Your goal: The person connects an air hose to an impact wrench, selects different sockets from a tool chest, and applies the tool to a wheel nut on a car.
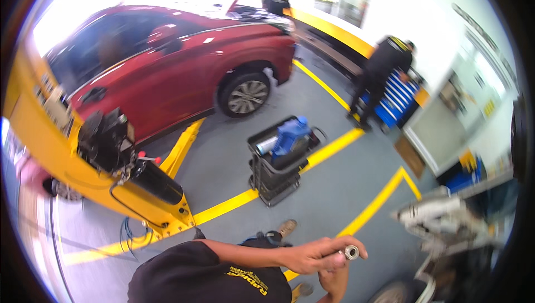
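Yellow lettering marked the black shirt at six o'clock. At five, I saw the left hand pinching a metal socket; the right hand's fingers I couldn't tell. A black utility cart stood at their eleven.

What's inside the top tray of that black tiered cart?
The black top tray holds a blue jug-shaped container and, to its left, a pale cylindrical can. The tray floor beneath them is covered, so anything lying there cannot be seen.

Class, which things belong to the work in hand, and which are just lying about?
Seemingly in use:
ring-ended metal piece, in the left hand
right hand, below

Seemingly lying about:
blue container
pale cylinder, both on the black cart
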Available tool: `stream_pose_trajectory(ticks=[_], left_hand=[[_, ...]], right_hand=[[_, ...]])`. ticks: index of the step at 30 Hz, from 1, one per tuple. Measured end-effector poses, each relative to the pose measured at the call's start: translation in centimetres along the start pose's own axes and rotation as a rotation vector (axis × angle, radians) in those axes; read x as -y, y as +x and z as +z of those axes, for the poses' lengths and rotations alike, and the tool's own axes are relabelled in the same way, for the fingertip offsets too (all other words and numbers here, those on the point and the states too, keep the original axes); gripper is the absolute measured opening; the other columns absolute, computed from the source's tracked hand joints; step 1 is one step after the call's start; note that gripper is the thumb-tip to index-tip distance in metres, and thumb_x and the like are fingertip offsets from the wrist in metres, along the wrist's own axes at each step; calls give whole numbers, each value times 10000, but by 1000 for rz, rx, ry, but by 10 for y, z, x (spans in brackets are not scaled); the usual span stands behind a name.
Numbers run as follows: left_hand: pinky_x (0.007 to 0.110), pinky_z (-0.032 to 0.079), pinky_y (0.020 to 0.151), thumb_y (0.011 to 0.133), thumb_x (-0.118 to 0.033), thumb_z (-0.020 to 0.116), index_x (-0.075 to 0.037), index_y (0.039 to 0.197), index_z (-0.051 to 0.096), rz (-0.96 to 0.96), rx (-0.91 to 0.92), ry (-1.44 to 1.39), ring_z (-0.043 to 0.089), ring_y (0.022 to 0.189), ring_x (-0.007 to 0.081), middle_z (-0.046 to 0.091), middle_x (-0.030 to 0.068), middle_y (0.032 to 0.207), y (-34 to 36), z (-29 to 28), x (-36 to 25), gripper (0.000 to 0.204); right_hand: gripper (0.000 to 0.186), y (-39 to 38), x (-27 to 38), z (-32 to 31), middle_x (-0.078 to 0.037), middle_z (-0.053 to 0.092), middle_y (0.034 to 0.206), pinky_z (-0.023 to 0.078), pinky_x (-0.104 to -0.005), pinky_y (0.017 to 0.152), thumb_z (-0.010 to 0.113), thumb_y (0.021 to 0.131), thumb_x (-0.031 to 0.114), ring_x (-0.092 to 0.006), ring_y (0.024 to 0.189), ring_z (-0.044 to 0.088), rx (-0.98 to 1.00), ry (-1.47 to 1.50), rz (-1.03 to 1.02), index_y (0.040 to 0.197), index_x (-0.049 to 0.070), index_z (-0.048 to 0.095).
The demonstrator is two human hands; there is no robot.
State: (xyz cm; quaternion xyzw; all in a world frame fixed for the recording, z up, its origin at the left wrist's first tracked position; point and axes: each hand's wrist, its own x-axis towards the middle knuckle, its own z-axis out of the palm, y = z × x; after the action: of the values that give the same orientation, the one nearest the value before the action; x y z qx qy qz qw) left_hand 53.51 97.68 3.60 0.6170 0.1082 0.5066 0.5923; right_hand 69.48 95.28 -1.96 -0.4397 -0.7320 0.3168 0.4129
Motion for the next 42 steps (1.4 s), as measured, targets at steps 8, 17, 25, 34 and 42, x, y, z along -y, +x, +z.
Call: stream_pose_trajectory(ticks=[8,17,25,34,42], left_hand=[[240,353,675,1084,-451,355,-83,1363,443,91,-306,-162,346,718,74,333,-30,817,142,-101,68,470],[342,419,993,1065,-309,444,-53,1293,539,-62,-296,-166,531,1111,163,565,61,1200,304,-196,152,356],[246,287,455,961,-532,575,-28,1098,552,-292,-245,-194,361,521,76,437,6,660,494,-209,273,523],[261,301,491,993,-542,526,-32,1133,516,-234,42,-365,356,565,93,417,19,700,674,-188,385,529],[251,339,568,997,-557,513,1,1212,539,-439,272,-422,405,652,88,473,16,788,823,-218,507,598]], right_hand=[[294,212,-124,-65,-230,697,999,513,-441,778,736,863,196,-393,913,667,651,-292,-82,1083,6,688],[307,402,-208,-136,-160,702,1047,526,-425,828,742,793,188,-365,951,673,483,-9,16,1050,27,692],[218,487,-344,-298,-94,691,997,507,-416,830,642,946,276,-313,928,655,233,-247,22,1027,83,707],[195,492,-431,-417,-105,707,957,526,-369,763,673,941,225,-296,870,671,-214,-307,297,1001,44,715],[163,535,-523,-449,-113,703,919,521,-364,739,682,934,193,-300,832,675,-494,-184,613,982,43,722]])
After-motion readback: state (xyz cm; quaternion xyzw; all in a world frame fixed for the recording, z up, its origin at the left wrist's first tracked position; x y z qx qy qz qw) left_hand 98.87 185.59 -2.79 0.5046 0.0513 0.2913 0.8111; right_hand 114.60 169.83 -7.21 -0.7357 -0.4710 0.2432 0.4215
